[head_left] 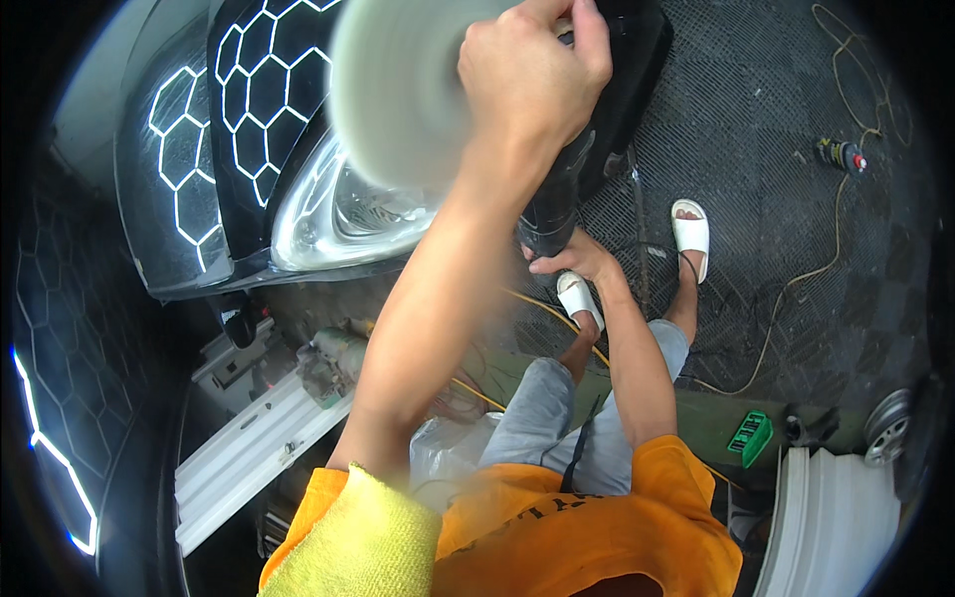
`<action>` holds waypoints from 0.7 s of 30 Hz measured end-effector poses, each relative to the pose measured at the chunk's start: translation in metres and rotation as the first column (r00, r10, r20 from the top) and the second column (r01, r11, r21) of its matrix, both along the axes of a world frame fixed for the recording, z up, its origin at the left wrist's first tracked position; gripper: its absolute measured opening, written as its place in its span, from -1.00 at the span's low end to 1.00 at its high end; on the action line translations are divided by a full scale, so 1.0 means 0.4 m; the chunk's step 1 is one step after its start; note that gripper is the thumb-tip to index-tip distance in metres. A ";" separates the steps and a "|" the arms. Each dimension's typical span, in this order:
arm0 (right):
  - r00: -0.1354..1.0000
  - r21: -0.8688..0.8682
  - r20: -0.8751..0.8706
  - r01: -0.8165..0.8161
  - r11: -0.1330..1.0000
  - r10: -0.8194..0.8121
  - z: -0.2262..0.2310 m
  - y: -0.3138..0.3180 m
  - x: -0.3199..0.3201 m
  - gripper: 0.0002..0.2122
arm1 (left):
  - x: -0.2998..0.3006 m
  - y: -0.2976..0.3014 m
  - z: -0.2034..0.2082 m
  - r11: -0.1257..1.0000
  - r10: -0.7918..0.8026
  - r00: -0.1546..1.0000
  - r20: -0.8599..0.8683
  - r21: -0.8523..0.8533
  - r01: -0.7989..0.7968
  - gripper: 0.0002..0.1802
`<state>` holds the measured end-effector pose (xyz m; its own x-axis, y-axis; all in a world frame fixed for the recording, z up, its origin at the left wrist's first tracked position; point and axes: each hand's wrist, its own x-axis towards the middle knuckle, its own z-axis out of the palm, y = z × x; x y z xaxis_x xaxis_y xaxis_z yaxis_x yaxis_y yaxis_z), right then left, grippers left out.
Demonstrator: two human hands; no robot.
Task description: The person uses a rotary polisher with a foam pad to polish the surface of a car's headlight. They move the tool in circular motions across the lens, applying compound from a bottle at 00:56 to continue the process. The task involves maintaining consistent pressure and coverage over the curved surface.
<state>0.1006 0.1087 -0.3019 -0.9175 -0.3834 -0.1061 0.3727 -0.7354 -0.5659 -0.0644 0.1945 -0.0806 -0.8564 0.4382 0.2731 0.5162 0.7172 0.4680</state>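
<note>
Both of my hands are on a black power polisher (pixel 553 204) with a large round whitish pad (pixel 393 95), blurred as if spinning. My left hand (pixel 532 75) is closed over its front end beside the pad. Further back, my right hand (pixel 585 261) wraps around the rear of its body. The pad overlaps the dark car's glossy panel (pixel 261 90) and the upper part of the clear headlight (pixel 343 214). Whether the pad touches either surface cannot be made out.
A yellow towel (pixel 363 537) hangs over my left shoulder. On the dark ribbed floor lie a cord (pixel 796 284) and a dark bottle with a red cap (pixel 841 155). White panels (pixel 249 438), a green plastic piece (pixel 751 436) and a wheel (pixel 888 428) stand nearby.
</note>
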 end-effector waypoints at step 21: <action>0.999 0.142 -0.006 -0.048 0.989 0.049 0.033 -0.441 0.284 -0.27 | 0.252 -0.349 0.035 0.967 -0.020 0.999 0.045 -0.254 0.031 -0.89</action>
